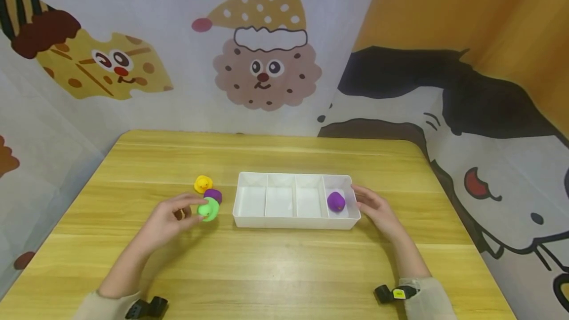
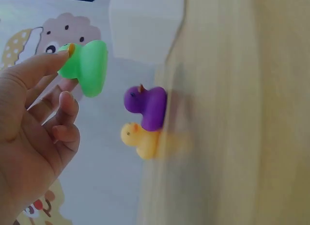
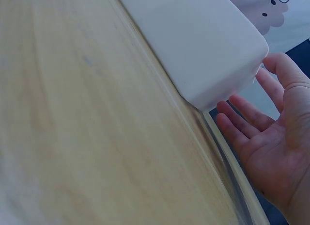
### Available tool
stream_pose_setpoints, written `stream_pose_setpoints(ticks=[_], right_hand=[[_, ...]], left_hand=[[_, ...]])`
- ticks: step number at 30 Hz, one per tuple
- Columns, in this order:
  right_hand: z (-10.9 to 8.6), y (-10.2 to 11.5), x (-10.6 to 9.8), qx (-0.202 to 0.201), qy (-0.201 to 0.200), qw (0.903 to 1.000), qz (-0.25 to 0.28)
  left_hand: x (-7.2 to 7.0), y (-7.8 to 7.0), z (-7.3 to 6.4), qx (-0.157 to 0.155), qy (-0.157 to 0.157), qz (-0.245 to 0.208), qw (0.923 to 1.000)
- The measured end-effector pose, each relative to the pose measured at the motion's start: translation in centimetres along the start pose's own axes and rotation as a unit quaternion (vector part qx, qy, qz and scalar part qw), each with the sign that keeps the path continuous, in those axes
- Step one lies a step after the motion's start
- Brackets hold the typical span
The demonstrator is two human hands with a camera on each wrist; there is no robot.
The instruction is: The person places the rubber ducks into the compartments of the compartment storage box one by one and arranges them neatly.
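My left hand (image 1: 171, 219) pinches a green rubber duck (image 2: 89, 67) by its head between thumb and fingers, held above the table. Below it in the left wrist view, a purple rubber duck (image 2: 152, 107) and a yellow rubber duck (image 2: 140, 140) stand side by side on the tabletop. To their right in the head view sits a white box (image 1: 293, 222) with several compartments. Another purple duck (image 1: 336, 202) lies in its rightmost compartment. My right hand (image 1: 378, 211) touches the right end of the box, its fingers loosely extended against the end wall.
A wooden table (image 1: 275, 270) carries everything. Behind it hangs a printed curtain (image 1: 186, 107) with cartoon figures, close to the far edge. Each wrist wears a small black camera, such as the one on the right sleeve (image 1: 384, 294).
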State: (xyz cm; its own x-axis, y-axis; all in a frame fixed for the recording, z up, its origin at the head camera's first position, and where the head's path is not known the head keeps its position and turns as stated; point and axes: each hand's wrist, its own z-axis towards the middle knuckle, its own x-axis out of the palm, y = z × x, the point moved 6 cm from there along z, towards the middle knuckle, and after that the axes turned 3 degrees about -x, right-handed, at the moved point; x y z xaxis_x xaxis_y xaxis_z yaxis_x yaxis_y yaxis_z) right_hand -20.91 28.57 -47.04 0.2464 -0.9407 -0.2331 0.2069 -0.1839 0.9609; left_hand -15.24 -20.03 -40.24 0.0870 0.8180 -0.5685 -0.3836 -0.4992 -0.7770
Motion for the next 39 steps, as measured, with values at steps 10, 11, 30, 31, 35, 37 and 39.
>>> stream_pose_setpoints(ticks=[10, 11, 30, 31, 35, 37, 39], right_hand=[[-0.1, 0.3, 0.0, 0.01, -0.003, 0.9999, -0.006], [-0.1, 0.3, 0.0, 0.01, -0.003, 0.9999, -0.006], [0.1, 0.1, 0.0, 0.001, -0.005, 1.0, 0.002], [0.0, 0.1, 0.0, 0.002, -0.004, 1.0, 0.001], [0.0, 0.1, 0.0, 0.006, -0.007, 0.9999, 0.005], [0.0, 0.1, 0.0, 0.006, -0.005, 1.0, 0.004], [0.0, 0.2, 0.0, 0.006, -0.004, 1.0, 0.004]], left_hand=[[1.0, -1.8, 1.2, 0.02, -0.001, -0.027, 0.9994], [1.1, -2.0, 1.3, 0.02, 0.0, -0.031, 0.9993], [5.2, -4.9, 5.5, 0.034, 0.06, -0.075, 0.9948], [5.4, -5.0, 5.7, 0.028, 0.064, -0.074, 0.9948], [6.4, -5.4, 6.6, 0.011, 0.079, -0.075, 0.994], [6.9, -5.6, 7.1, 0.01, 0.083, -0.078, 0.9934], [7.3, -6.0, 7.5, 0.015, 0.088, -0.079, 0.9929]])
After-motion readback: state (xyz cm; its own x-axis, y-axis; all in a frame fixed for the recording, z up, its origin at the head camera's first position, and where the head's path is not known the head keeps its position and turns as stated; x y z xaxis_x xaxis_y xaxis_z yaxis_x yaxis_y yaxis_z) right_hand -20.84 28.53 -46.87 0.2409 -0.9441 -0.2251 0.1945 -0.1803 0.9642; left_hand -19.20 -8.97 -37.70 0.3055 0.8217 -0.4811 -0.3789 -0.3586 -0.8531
